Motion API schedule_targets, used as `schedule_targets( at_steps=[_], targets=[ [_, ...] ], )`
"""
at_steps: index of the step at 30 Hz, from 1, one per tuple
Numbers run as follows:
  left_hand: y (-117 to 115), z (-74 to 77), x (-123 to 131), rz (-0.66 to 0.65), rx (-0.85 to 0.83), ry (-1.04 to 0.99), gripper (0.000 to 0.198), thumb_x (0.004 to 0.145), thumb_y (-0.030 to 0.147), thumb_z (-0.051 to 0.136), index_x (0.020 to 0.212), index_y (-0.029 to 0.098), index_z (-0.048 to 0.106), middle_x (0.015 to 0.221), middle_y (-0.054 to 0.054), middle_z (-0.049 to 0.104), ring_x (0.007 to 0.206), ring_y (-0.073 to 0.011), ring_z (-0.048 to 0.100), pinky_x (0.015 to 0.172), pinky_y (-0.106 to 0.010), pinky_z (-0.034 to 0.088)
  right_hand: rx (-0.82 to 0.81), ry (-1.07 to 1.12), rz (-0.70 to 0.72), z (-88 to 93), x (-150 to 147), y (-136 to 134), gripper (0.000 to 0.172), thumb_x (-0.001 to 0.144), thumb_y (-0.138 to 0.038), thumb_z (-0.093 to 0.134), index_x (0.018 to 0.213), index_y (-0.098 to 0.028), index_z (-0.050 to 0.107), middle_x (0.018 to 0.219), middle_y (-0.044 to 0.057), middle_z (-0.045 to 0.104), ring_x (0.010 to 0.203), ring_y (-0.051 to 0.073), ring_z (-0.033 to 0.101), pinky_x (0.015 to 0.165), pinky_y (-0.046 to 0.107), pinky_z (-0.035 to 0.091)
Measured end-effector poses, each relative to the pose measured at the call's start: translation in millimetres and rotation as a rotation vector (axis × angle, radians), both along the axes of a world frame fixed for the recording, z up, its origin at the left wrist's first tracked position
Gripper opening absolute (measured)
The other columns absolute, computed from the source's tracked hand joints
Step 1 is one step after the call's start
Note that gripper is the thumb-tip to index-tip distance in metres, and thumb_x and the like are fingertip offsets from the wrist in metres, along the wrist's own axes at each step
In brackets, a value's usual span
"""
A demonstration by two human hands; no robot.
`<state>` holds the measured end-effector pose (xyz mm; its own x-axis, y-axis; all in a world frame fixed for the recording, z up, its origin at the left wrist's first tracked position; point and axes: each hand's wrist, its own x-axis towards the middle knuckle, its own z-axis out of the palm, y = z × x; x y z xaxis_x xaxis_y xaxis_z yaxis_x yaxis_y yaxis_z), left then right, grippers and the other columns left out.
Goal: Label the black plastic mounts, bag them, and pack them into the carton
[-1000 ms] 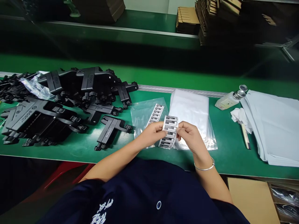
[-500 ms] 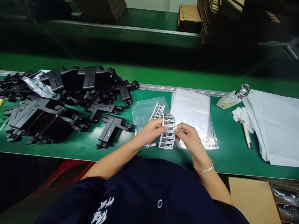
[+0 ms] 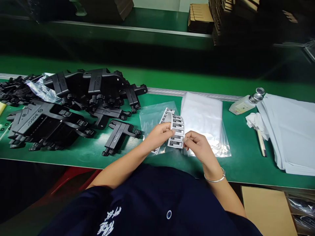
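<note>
A curved strip of black-and-white labels [image 3: 177,126] is held up between my hands. My left hand [image 3: 162,133] pinches its left edge between thumb and fingers. At the strip's lower right edge, my right hand [image 3: 196,144] has its thumb and fingertips pressed together. More of the label strip lies behind, over a clear plastic bag [image 3: 150,116]. A stack of clear bags [image 3: 203,114] rests just beyond my right hand. One black BOSCH holder [image 3: 117,137] lies on the green table [image 3: 133,160], left of my left hand.
Piles of black holders [image 3: 49,121] fill the left side. To the right are a pump bottle [image 3: 244,104], a marker [image 3: 261,143] on crumpled tissue and stacked white sheets [image 3: 295,134]. Cardboard pieces [image 3: 200,18] stand on the back shelf; an open carton [image 3: 268,209] is below right.
The held label strip has shifted up and curls more, its lower end now higher. My right hand has moved slightly down along its edge. My left hand stays nearly in place.
</note>
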<state>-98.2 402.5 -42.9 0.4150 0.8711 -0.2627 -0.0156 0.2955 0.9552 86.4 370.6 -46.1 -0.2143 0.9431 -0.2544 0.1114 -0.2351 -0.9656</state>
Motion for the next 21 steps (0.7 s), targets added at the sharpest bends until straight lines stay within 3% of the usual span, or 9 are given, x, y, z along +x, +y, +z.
schedule_targets(
  at_steps=[4, 10, 12, 14, 16, 18, 21],
  targets=[
    [-3.7, -4.7, -1.3, -0.104, -0.013, 0.023, 0.017, 0.071, 0.029, 0.063, 0.078, 0.014, 0.061, 0.068, -0.001, 0.063, 0.059, -0.0116, 0.055, 0.055, -0.024, 0.046, 0.001, 0.023, -0.048, -0.6, 4.0, 2.7, 0.022, 0.077, -0.039, 0.067, 0.069, -0.021, 0.059, 0.058, -0.001, 0.063, 0.051, 0.012, 0.054, 0.052, 0.025, 0.045],
    [-12.5, -6.2, 1.4, -0.153, 0.031, 0.07, 0.015, 0.073, 0.024, 0.055, 0.083, 0.015, 0.061, 0.067, 0.001, 0.06, 0.058, -0.0114, 0.054, 0.056, -0.024, 0.045, 0.007, 0.146, -0.053, -6.3, 5.5, 6.7, 0.028, 0.081, -0.046, 0.066, 0.071, -0.02, 0.064, 0.06, -0.002, 0.061, 0.055, 0.012, 0.055, 0.055, 0.026, 0.046],
    [-22.7, -2.7, 10.2, -0.271, 0.075, 0.113, 0.011, 0.075, 0.024, 0.054, 0.079, 0.016, 0.06, 0.065, 0.002, 0.058, 0.057, -0.011, 0.053, 0.056, -0.023, 0.044, -0.013, 0.246, -0.111, -7.2, 7.2, 8.4, 0.029, 0.081, -0.047, 0.067, 0.072, -0.02, 0.064, 0.06, -0.003, 0.059, 0.055, 0.012, 0.053, 0.056, 0.026, 0.046],
    [-34.9, 1.2, 19.9, -0.496, 0.135, 0.175, 0.01, 0.078, 0.023, 0.052, 0.074, 0.017, 0.059, 0.064, 0.002, 0.058, 0.059, -0.0111, 0.054, 0.056, -0.022, 0.042, -0.037, 0.329, -0.18, -8.0, 16.2, 10.4, 0.027, 0.075, -0.046, 0.073, 0.075, -0.02, 0.065, 0.062, -0.003, 0.06, 0.056, 0.012, 0.055, 0.058, 0.026, 0.047],
    [-42.6, 2.7, 24.7, -0.735, 0.178, 0.249, 0.012, 0.08, 0.025, 0.053, 0.077, 0.017, 0.062, 0.068, 0.001, 0.063, 0.062, -0.0123, 0.058, 0.058, -0.022, 0.043, -0.034, 0.342, -0.242, -9.7, 37.8, 11.1, 0.027, 0.069, -0.042, 0.077, 0.08, -0.02, 0.067, 0.067, -0.002, 0.065, 0.06, 0.014, 0.059, 0.062, 0.028, 0.049],
    [-39.4, -0.3, 21.4, -0.815, 0.198, 0.339, 0.02, 0.081, 0.031, 0.056, 0.094, 0.019, 0.066, 0.078, 0.0, 0.068, 0.07, -0.0148, 0.063, 0.064, -0.024, 0.046, 0.007, 0.278, -0.329, -13.1, 73.4, 8.2, 0.03, 0.068, -0.04, 0.078, 0.088, -0.02, 0.068, 0.073, 0.0, 0.07, 0.066, 0.016, 0.063, 0.067, 0.029, 0.051],
    [-12.5, -12.5, 5.0, -0.575, 0.259, 0.589, 0.041, 0.082, 0.043, 0.051, 0.116, 0.022, 0.061, 0.094, -0.003, 0.071, 0.086, -0.0207, 0.067, 0.075, -0.029, 0.051, 0.034, 0.099, -0.522, -21.9, 142.2, -3.9, 0.035, 0.068, -0.036, 0.078, 0.097, -0.021, 0.067, 0.078, 0.001, 0.073, 0.07, 0.017, 0.066, 0.068, 0.029, 0.052]
  ],
)
